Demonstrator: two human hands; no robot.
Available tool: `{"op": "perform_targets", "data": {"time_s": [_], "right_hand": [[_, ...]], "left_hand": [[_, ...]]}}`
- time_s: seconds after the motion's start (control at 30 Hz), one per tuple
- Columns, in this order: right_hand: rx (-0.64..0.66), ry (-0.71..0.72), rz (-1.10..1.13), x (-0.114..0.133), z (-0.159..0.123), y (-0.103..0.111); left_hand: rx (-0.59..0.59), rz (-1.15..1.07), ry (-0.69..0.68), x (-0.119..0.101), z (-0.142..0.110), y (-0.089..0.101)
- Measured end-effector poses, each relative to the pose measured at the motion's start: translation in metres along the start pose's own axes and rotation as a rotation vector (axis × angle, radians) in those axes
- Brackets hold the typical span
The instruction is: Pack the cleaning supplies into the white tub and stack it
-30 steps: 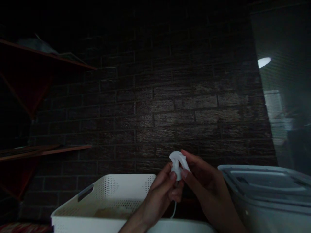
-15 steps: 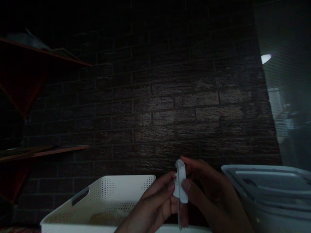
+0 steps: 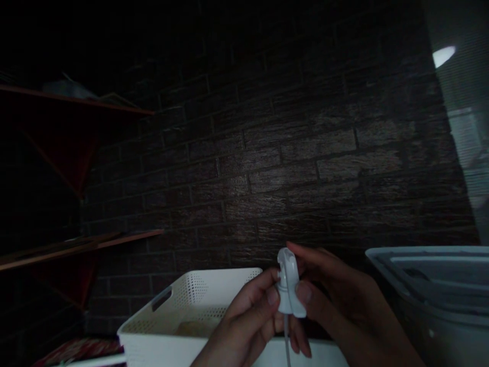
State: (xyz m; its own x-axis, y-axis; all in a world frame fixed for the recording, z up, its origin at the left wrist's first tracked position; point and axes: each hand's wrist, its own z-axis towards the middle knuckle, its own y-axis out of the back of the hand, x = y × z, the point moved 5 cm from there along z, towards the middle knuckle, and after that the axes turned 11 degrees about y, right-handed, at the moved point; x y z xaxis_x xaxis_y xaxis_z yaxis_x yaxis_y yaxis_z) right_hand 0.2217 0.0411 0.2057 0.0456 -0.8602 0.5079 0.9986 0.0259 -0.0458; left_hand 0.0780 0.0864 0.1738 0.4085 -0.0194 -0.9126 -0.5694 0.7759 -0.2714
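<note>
Between both hands, low and right of centre, is a white plastic spray pump head [image 3: 289,278] with a thin tube hanging below it. My left hand [image 3: 246,318] pinches its left side between thumb and fingers. On the other side, my right hand [image 3: 340,303] has its thumb on the pump head's lower right and a fingertip near its top. The tube's lower end runs out of the picture. Behind my left hand stands a white perforated basket [image 3: 164,311], with a pale yellowish item [image 3: 191,329] inside that is too dim to name.
A lidded translucent bin [image 3: 439,306] stands at the right. Two wooden shelves with red brackets jut from the left, the lower shelf [image 3: 99,243] near basket height. A dark brick wall [image 3: 267,168] lies behind. Red patterned fabric [image 3: 80,349] shows at lower left.
The view has tilted and shifted, so the basket and shelves appear farther right. The pump head has turned slightly in my hands, showing more of its face. Both hands keep their hold.
</note>
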Motion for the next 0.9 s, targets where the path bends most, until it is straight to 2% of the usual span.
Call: {"op": "perform_targets", "data": {"time_s": [0.3,0.53,0.73,0.9], "right_hand": [[0.047,-0.071,0.095,-0.0066,-0.0018,-0.0019],[-0.036,0.008,0.014,-0.0055,-0.0059,0.0027],[0.07,0.055,0.001,-0.0102,-0.0039,-0.0003],[0.084,0.035,0.027,-0.0083,-0.0015,-0.0002]], "left_hand": [[-0.004,0.022,0.022,-0.0004,0.002,0.0],[0.012,0.069,0.035,-0.0054,0.0032,-0.0048],[-0.022,0.093,-0.001,-0.0049,0.0052,-0.0006],[-0.022,0.098,0.005,-0.0037,0.0049,0.0019]]}}
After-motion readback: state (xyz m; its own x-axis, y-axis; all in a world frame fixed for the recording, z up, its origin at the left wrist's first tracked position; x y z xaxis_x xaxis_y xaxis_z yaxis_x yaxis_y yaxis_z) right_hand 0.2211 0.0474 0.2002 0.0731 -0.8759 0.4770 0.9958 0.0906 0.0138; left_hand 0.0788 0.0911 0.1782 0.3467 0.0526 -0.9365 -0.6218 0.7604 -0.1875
